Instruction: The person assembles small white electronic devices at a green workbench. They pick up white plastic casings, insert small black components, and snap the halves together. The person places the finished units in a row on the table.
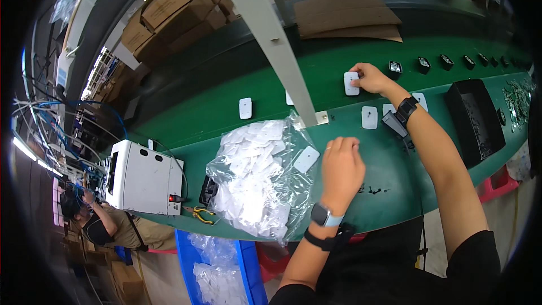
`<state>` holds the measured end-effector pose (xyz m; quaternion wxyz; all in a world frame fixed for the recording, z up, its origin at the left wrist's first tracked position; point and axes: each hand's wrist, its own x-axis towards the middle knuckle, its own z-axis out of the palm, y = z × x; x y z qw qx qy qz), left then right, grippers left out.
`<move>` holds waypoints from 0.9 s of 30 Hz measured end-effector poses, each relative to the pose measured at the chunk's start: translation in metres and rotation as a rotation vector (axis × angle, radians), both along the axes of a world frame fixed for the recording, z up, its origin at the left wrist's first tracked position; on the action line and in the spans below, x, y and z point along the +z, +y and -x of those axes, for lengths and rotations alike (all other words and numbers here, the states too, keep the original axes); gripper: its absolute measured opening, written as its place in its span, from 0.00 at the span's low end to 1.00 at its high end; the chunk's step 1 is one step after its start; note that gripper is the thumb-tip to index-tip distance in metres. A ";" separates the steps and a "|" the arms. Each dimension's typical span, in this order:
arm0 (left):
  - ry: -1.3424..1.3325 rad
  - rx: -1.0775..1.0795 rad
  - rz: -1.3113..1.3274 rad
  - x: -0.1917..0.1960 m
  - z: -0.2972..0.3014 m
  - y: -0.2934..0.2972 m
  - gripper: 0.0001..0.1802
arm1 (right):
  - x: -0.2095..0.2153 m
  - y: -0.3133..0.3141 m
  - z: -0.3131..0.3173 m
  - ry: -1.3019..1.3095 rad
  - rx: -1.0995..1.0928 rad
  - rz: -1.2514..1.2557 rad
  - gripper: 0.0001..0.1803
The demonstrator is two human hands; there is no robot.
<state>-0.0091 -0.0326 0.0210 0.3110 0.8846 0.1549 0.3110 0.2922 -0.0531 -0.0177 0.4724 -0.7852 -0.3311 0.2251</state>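
My right hand (371, 78) reaches out over the green belt. Its fingers are closed on a small white rectangular plate (351, 86) with rounded corners. My left hand (342, 165) is above the near bench with its fingers curled down; whatever they may hold is hidden. Just left of it, a loose white plate (306, 160) lies on the edge of a clear plastic bag (248, 175) full of similar white plates. Another white plate (369, 117) rests on the bench, with more partly hidden by a dark grey corded tool (394, 125) beside my right forearm.
A white plate (245, 108) and several black square devices (424, 65) sit on the belt. A pale metal post (276, 39) rises between belt and bench. Right stands a black tray (475, 121); left, a white machine (145, 178), yellow-handled pliers (202, 214) and a blue bin (189, 271).
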 end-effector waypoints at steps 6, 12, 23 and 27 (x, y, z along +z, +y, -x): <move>0.374 0.226 -0.304 -0.008 0.061 0.051 0.10 | 0.002 -0.001 -0.009 -0.284 0.039 0.167 0.19; 0.372 0.229 -0.274 -0.027 0.069 0.065 0.16 | 0.059 -0.024 0.071 -0.463 0.051 -0.301 0.11; -0.077 0.038 0.564 0.024 0.038 0.025 0.19 | 0.031 -0.123 0.161 -0.146 0.869 -0.057 0.06; -0.414 -0.327 1.348 0.019 -0.003 0.026 0.25 | 0.030 -0.123 0.167 -0.260 0.915 -0.047 0.07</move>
